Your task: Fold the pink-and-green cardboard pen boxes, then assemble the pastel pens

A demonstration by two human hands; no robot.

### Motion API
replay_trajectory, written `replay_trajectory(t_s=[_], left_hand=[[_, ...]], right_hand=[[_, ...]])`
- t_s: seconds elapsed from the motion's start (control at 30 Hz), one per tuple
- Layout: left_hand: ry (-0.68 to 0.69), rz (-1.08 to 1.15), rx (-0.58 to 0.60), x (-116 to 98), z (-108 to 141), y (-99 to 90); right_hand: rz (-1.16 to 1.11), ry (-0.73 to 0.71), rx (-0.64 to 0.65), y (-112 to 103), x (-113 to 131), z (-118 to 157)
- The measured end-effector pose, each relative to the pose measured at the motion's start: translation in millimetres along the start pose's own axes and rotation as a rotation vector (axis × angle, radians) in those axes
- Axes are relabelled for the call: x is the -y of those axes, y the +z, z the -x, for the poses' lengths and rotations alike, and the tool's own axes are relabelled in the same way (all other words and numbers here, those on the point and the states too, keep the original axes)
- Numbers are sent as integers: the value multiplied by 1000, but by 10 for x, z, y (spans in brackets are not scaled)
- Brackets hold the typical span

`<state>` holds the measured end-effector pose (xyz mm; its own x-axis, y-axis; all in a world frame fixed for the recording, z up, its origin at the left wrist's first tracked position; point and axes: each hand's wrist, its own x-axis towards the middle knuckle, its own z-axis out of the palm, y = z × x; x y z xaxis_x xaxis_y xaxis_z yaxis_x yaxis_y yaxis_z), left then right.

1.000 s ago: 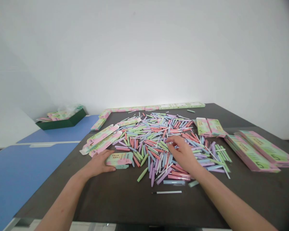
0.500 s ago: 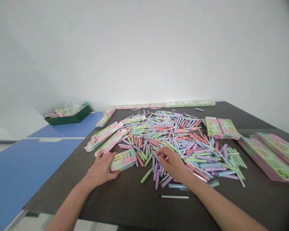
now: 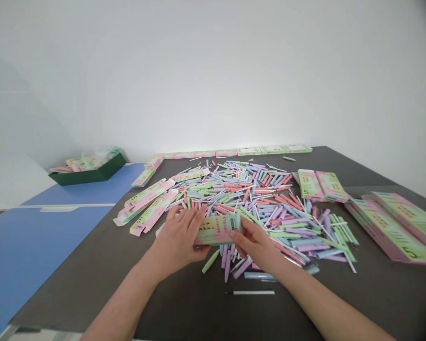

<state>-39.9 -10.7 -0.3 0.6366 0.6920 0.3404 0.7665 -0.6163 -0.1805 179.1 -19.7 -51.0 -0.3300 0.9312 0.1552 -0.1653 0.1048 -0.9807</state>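
A green and pink printed carton (image 3: pixel 218 229) is held between both hands, above the near edge of a pile of pastel pens (image 3: pixel 230 189). My left hand (image 3: pixel 179 237) grips its left part, fingers over the top and thumb below. At its right end, my right hand (image 3: pixel 253 239) closes round the carton with the thumb in front. The hands cover both ends of it. Left of the pile lie flat cartons with unfolded end flaps (image 3: pixel 154 210). Nearest me, a white pen refill (image 3: pixel 252 292) lies on the dark table (image 3: pixel 184 308).
Closed cartons (image 3: pixel 227 152) line the table's back edge. More cartons (image 3: pixel 321 184) lie at the right, with longer stacks (image 3: pixel 394 227) beyond them. On a blue table (image 3: pixel 60 241) to the left stands a dark green tray (image 3: pixel 88 176) of cartons and plastic.
My left hand has lifted the carton and carried it right. My right hand has left the pens and taken hold of the carton's right end.
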Motion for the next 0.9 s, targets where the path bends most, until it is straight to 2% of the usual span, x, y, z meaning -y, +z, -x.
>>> replay_trajectory(t_s=[0.13, 0.23, 0.37, 0.5, 0.57, 0.67, 0.9], left_hand=[[78, 1, -90, -47, -213, -27], [92, -21, -277, 42, -260, 28], [-36, -79, -607, 139, -236, 173], [-113, -121, -770, 111, -181, 278], [-113, -125, -781, 94, -155, 310], [-117, -101, -724, 118, -122, 350], [-81, -8, -361, 199, -126, 419]], right_hand=[[-97, -36, -133, -139, -13, -14], [-213, -78, -206, -237, -8, -30], [-317, -117, -290, -265, 48, -32], [-356, -135, -300, -219, 105, -20], [-360, -133, -290, -200, 111, -14], [-338, -131, -287, -203, 79, -4], [-168, -197, -378, -318, -34, -17]])
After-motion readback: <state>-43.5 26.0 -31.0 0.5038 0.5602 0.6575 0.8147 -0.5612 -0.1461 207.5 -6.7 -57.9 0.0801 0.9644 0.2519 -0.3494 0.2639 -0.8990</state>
